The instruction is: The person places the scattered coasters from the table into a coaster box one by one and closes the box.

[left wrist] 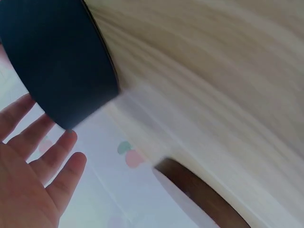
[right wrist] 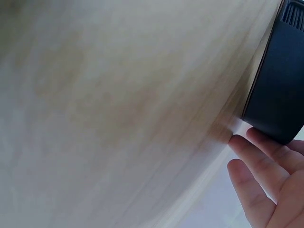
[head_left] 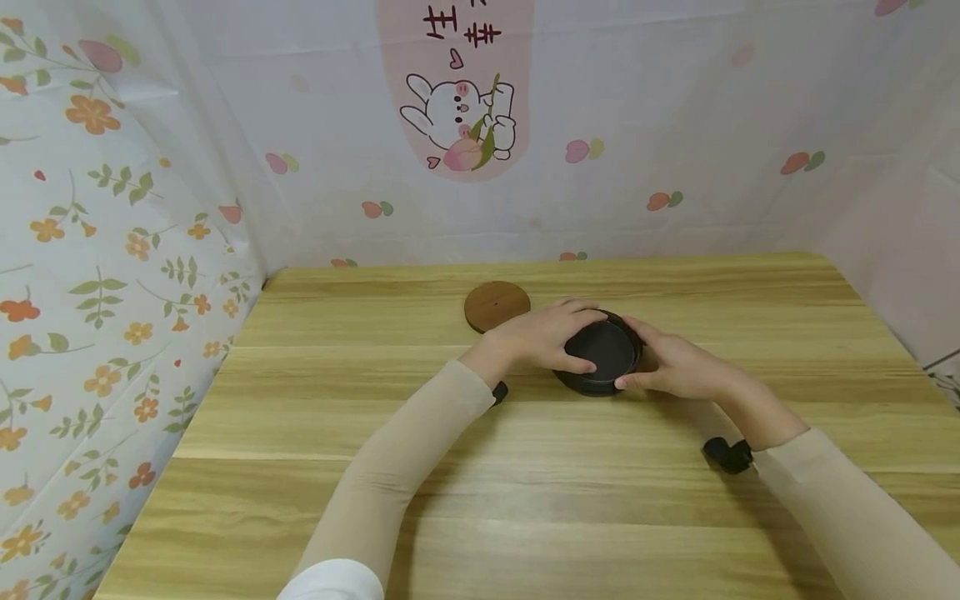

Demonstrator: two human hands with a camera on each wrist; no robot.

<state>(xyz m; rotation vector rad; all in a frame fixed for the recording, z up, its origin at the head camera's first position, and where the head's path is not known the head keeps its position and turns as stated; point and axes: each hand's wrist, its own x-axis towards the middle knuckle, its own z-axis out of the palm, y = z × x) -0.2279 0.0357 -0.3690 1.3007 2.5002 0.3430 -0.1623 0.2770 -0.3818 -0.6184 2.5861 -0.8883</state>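
A round, black, shallow container (head_left: pixel 606 348) is over the right-centre of the table, its dark top facing the head camera. My left hand (head_left: pixel 551 335) holds its left side, fingers at the far rim and thumb across the near part. From the right, my right hand (head_left: pixel 675 364) holds it with fingers on the far right side and thumb near the front edge. In the left wrist view, the smooth dark side wall (left wrist: pixel 57 61) stands above spread fingertips. A ribbed patch (right wrist: pixel 294 15) shows on the wall in the right wrist view.
A round wooden disc (head_left: pixel 497 307) with a small dark spot in its middle lies just left of the container, beyond my left wrist. The wood-grain table (head_left: pixel 360 350) meets a patterned cloth (head_left: pixel 637 108) at its back edge. Black wrist devices (head_left: pixel 727 456) sit under both forearms.
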